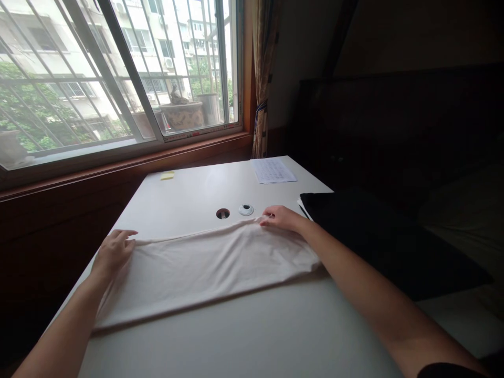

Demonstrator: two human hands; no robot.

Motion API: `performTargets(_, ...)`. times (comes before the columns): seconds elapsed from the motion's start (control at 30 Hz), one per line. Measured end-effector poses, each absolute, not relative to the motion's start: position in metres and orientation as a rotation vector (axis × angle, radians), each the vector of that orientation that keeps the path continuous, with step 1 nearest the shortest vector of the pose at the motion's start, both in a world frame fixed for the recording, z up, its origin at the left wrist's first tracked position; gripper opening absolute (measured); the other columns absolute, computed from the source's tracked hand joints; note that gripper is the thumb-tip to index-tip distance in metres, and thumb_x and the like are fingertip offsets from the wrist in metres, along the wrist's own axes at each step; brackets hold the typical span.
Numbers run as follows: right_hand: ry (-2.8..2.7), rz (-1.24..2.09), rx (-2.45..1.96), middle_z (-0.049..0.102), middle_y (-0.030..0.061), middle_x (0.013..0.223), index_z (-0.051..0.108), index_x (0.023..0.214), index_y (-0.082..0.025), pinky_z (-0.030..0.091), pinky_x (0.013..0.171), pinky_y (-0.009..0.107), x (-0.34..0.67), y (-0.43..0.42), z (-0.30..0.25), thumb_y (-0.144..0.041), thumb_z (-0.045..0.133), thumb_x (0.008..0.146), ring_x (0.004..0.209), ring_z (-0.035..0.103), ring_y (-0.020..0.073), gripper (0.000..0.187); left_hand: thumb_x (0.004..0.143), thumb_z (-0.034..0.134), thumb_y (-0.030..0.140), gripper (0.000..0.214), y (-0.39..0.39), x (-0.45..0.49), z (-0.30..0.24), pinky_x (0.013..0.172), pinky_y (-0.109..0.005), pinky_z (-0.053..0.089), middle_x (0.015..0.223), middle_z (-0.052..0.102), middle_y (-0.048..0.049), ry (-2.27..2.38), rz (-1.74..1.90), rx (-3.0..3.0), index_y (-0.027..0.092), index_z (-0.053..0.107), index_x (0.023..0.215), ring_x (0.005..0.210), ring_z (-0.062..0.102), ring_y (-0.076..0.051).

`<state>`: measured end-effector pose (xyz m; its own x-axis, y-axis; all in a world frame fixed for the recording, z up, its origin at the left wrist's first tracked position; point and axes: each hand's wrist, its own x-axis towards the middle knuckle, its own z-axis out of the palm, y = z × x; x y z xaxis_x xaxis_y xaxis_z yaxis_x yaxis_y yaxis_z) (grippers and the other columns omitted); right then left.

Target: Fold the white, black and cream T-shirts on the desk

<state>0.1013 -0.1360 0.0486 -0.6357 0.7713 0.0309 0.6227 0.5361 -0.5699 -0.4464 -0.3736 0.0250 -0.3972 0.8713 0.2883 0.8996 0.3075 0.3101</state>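
Note:
A folded white cloth [197,268], perhaps a garment, lies as a wide strip across the white table. My left hand [114,253] is at its far left corner, the thumb close to the fingers and the edge of the fabric at them; one finger points out past the cloth. Toward the right, my right hand [281,218] pinches the far edge between thumb and fingers. The fabric is slightly raised and creased below that hand. My right forearm passes over the cloth's right end and hides part of it.
On the white table [236,336] are a round hole [222,213] and a round white cap [246,210] beyond the cloth. Printed sheets [273,170] and a yellow note [167,176] lie farther back. Black fabric [378,241] covers the right side. A barred window [118,79] stands behind.

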Motion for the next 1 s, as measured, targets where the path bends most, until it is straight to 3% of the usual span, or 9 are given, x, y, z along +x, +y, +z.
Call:
performTargets(0.23, -2.578, 0.736, -1.257, 0.07, 0.004, 0.093, 0.074, 0.088, -0.02, 0.043, 0.07, 0.028, 0.138, -0.124, 0.058, -0.043, 0.075, 0.075, 0.085, 0.063, 0.0215, 0.026, 0.097, 0.05, 0.037, 0.025, -0.298, -0.322, 0.043, 0.097, -0.044, 0.05, 0.107, 0.068, -0.0078, -1.916, -0.747, -2.239, 0.023, 0.07, 0.104, 0.101, 0.062, -0.027)
performTargets(0.37, -2.531, 0.625, -1.158, 0.067, 0.0037, 0.087, 0.071, 0.085, -0.019, 0.044, 0.07, 0.028, 0.14, -0.136, 0.056, -0.041, 0.07, 0.082, 0.08, 0.06, 0.0195, 0.022, 0.099, 0.055, 0.035, 0.024, -0.254, -0.222, 0.046, 0.095, -0.042, 0.051, 0.117, 0.068, -0.0073, -1.748, -0.757, -2.509, 0.025, 0.068, 0.116, 0.106, 0.062, -0.025)
performTargets(0.5, -2.551, 0.447, -0.898, 0.066, 0.005, 0.092, 0.071, 0.09, -0.02, 0.048, 0.076, 0.031, 0.147, -0.162, 0.052, -0.033, 0.064, 0.09, 0.081, 0.062, 0.0191, 0.015, 0.093, 0.067, 0.035, 0.04, -0.23, -0.16, 0.04, 0.097, -0.045, 0.049, 0.122, 0.067, -0.0105, -1.651, -0.677, -2.658, 0.023, 0.062, 0.131, 0.111, 0.059, -0.029)
performTargets(0.73, -2.523, 0.278, -0.71, 0.069, 0.0089, 0.097, 0.073, 0.102, -0.021, 0.051, 0.092, 0.038, 0.163, -0.183, 0.04, -0.031, 0.055, 0.1, 0.096, 0.064, 0.0236, 0.021, 0.097, 0.061, 0.033, 0.015, -0.222, -0.152, 0.032, 0.086, -0.039, 0.049, 0.104, 0.067, -0.0087, -1.608, -0.702, -2.75, 0.021, 0.069, 0.096, 0.096, 0.057, -0.025)
performTargets(1.0, -2.171, 0.647, -1.207, 0.071, 0.0023, 0.087, 0.07, 0.088, -0.021, 0.047, 0.073, 0.029, 0.154, -0.152, 0.032, -0.035, 0.058, 0.095, 0.08, 0.064, 0.0184, 0.019, 0.099, 0.053, 0.032, 0.017, -0.205, -0.158, 0.019, 0.074, -0.031, 0.052, 0.091, 0.07, -0.0046, -1.81, -0.828, -2.702, 0.021, 0.065, 0.098, 0.083, 0.065, -0.02)
